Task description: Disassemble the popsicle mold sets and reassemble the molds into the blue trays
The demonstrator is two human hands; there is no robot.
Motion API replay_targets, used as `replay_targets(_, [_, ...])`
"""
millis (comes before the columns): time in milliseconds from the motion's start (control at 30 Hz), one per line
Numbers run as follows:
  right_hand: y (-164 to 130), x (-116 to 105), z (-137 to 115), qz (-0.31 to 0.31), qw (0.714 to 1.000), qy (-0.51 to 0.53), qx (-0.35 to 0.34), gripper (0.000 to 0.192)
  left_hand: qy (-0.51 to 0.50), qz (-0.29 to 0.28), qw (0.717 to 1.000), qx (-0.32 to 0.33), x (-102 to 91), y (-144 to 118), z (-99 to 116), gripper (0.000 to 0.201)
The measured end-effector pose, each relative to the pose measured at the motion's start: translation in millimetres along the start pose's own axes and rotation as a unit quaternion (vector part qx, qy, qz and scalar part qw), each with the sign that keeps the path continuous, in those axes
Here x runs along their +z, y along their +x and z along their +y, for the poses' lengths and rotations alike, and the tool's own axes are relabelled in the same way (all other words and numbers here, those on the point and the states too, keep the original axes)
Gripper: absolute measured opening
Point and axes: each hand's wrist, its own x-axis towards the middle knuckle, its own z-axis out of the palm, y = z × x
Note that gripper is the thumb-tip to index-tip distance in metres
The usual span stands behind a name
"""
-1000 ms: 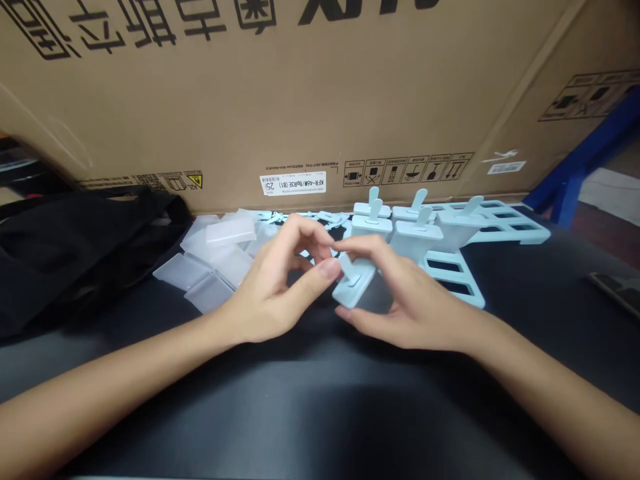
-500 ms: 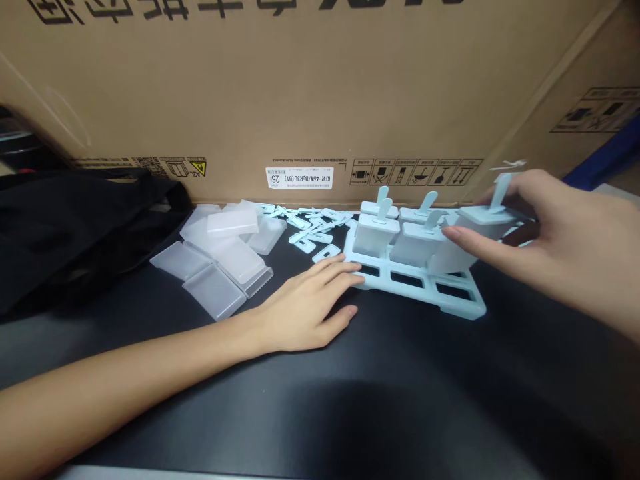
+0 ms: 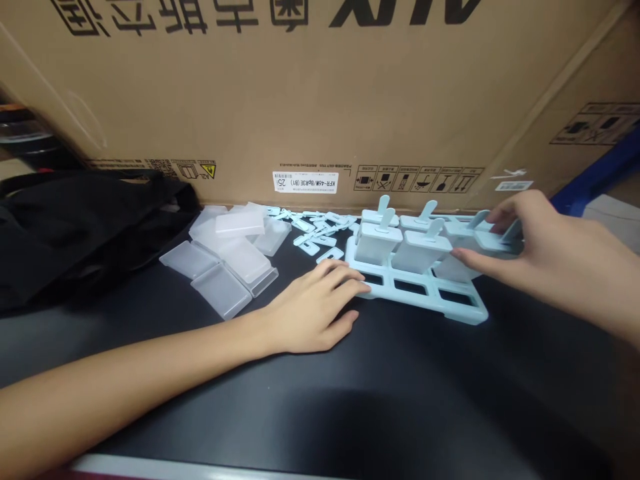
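Note:
My right hand (image 3: 545,243) grips a popsicle mold (image 3: 493,241) with a light blue stick lid, thumb on its near side and fingers behind. The mold sits low at the right end of a light blue rack (image 3: 435,300); its lower part is partly hidden. More lidded popsicle molds (image 3: 377,245) stand upright in the rack's middle and far rows, their sticks up. The three near slots hold nothing. My left hand (image 3: 320,307) lies with fingers stretched out, its fingertips touching the rack's near left corner.
Left of the rack lie a pile of translucent mold cups (image 3: 233,257) and several loose blue stick lids (image 3: 320,233). A black bag (image 3: 90,233) lies at the far left. A large cardboard box (image 3: 300,100) stands behind everything on the dark tabletop (image 3: 320,407).
My right hand has lowered the mold from above the rack into its right end. My left hand keeps its place at the rack's corner. The camera view has shifted slightly.

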Motion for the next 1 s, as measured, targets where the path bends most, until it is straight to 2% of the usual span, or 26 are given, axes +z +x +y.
replay_targets(200, [-1.9,8.0,5.0,-0.03,0.998,-0.004,-0.049,0.082,-0.003,-0.005,1.0,-0.002,-0.1,0.0,0.3,0.035])
replay_targets(267, [-2.8,9.0,8.9,-0.021,0.997,0.01,-0.076,0.079,-0.006,-0.003,1.0,0.002,0.3,-0.1,0.1,0.035])
replay_targets(367, [-3.7,6.3,15.6,0.022,0.991,0.026,-0.129,0.063,-0.01,0.0,1.0,0.006,0.8,-0.2,-0.6,0.034])
replay_targets(433, [-3.9,2.6,19.6,0.036,0.989,0.043,-0.14,0.05,-0.01,-0.001,1.0,0.004,1.1,-0.3,-1.3,0.033])
replay_targets(567, [-2.8,-3.9,23.8,0.024,0.989,0.053,-0.134,0.037,-0.004,-0.007,1.0,0.003,1.2,-0.9,-1.9,0.024])
replay_targets(833, [-1.1,-2.8,17.7,0.014,0.996,0.066,-0.05,0.035,0.003,-0.01,1.0,0.001,0.2,-0.3,-0.4,0.021])
replay_targets(1000, [0.7,0.6,19.9,0.016,0.996,0.063,-0.056,0.028,-0.004,-0.005,1.0,0.002,-0.1,-0.1,-0.3,0.021])
